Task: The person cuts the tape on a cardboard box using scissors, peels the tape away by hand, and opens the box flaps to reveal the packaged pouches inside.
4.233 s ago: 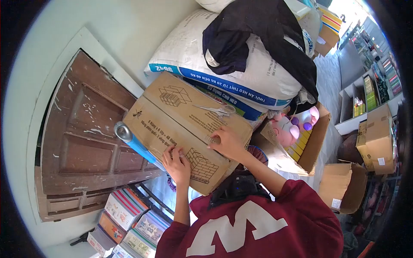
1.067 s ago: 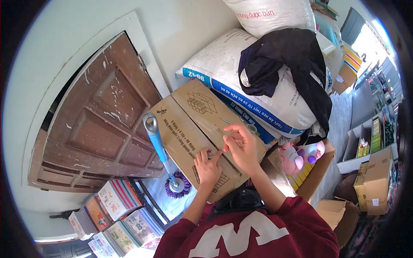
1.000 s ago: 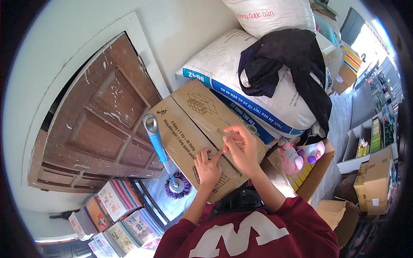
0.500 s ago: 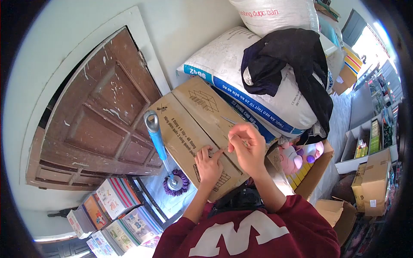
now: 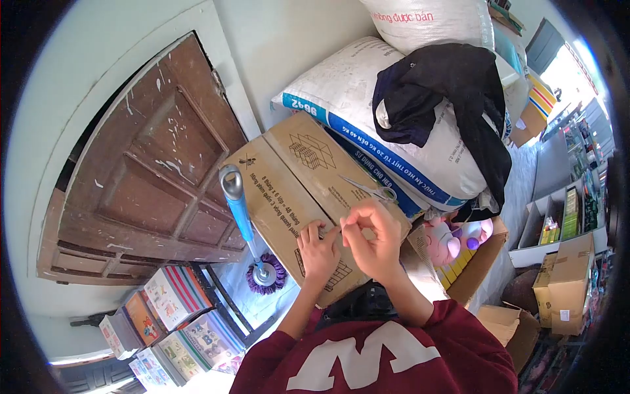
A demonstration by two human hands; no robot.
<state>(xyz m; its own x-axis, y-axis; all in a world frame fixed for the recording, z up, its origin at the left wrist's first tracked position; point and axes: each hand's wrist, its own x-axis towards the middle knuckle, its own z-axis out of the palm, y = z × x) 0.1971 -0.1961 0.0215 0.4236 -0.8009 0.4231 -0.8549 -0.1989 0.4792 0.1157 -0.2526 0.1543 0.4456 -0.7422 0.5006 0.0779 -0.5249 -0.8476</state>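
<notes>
A closed brown cardboard box [image 5: 279, 157] with printed text lies in front of me. My left hand [image 5: 318, 256] rests on its top near the centre seam, fingers slightly bent and thumb apart. Just to the right and above the box, my right hand [image 5: 374, 243] is closed in a pinch, with thumb and index fingertip together. Whatever the pinch holds, if anything, is too small to make out. A pair of scissors [image 5: 369, 188] lies on the box beyond my right hand.
A blue-handled brush [image 5: 240, 213] with purple bristles stands left of the box. Large white sacks [image 5: 354, 75] with a black garment [image 5: 453, 82] lie behind. Stacked books [image 5: 174, 299] are at lower left; an open carton [image 5: 482, 276] holding pink plush toys [image 5: 440, 243] stands right.
My right hand has lowered slightly and moved a little left, its pinch now closer to my left hand. More of the scissors shows. My left hand stays on the box.
</notes>
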